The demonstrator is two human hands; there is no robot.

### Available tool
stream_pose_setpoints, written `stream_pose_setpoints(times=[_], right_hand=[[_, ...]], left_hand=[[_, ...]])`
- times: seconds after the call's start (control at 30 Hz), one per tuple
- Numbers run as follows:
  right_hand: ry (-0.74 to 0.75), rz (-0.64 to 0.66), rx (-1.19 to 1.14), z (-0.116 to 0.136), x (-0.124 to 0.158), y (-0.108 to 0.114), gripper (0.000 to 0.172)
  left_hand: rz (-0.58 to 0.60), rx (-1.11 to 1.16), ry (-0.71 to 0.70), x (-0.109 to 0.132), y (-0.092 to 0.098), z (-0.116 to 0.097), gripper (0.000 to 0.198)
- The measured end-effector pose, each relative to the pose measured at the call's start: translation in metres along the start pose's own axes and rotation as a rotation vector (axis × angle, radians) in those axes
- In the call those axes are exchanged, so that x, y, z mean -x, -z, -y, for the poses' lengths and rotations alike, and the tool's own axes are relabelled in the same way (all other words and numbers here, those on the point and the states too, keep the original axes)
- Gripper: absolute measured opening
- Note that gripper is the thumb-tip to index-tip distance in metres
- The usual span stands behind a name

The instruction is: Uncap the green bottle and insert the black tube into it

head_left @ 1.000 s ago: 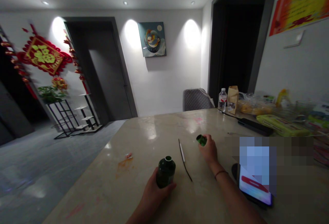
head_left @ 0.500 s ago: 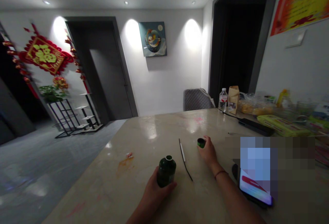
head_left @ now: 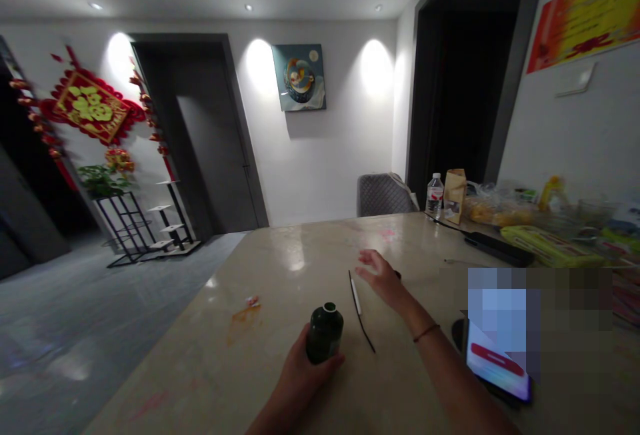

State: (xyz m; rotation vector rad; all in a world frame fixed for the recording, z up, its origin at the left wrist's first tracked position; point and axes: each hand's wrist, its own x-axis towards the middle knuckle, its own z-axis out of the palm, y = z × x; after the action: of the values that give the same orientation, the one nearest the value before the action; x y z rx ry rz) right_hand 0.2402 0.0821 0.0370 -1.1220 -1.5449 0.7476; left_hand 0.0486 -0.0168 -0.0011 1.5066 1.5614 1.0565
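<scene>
An uncapped dark green bottle (head_left: 325, 335) stands upright near the front of the table, and my left hand (head_left: 305, 372) is wrapped round it. My right hand (head_left: 376, 274) is over the table, fingers apart and holding nothing. Behind its wrist a small part of the dark cap (head_left: 397, 275) shows; the rest is hidden. Between the bottle and my right arm lie a thin black stick (head_left: 364, 330) and a short white stick (head_left: 356, 297), side by side.
A phone (head_left: 497, 362) lies at the right, partly blurred out. Farther back are a black case (head_left: 497, 248), a yellow-green pack (head_left: 547, 246), a water bottle (head_left: 435, 195) and a paper bag (head_left: 455, 196). A grey chair (head_left: 385, 195) stands behind the table (head_left: 285, 268).
My right hand has let go of the green cap and moved left and slightly away, its fingers now spread. My left hand still holds the bottle in the same place.
</scene>
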Motion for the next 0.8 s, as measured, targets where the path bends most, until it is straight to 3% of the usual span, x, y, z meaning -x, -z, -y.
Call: stream_pose_setpoints(times=[0.13, 0.23, 0.3, 0.47, 0.67, 0.8], right_hand=[[-0.089, 0.497, -0.3, 0.029, 0.009, -0.004, 0.04], [-0.155, 0.69, -0.302, 0.039, 0.017, -0.006, 0.051], [-0.14, 0.725, -0.247, 0.041, 0.019, -0.008, 0.054], [-0.033, 0.738, -0.059, 0.039, 0.02, -0.011, 0.044], [-0.056, 0.842, -0.021, 0.035, 0.022, -0.015, 0.065], [-0.012, 0.842, 0.012, 0.034, 0.024, -0.018, 0.056]], left_hand=[[0.029, -0.006, -0.013, 0.0, 0.0, -0.001, 0.064], [0.025, -0.013, -0.042, 0.0, 0.001, 0.001, 0.064], [0.038, -0.013, -0.063, 0.0, 0.001, 0.002, 0.061], [0.044, 0.006, -0.084, -0.001, 0.001, 0.004, 0.06], [0.026, 0.002, -0.098, -0.003, 0.001, 0.008, 0.058], [0.025, -0.01, -0.085, -0.002, 0.002, 0.007, 0.055]])
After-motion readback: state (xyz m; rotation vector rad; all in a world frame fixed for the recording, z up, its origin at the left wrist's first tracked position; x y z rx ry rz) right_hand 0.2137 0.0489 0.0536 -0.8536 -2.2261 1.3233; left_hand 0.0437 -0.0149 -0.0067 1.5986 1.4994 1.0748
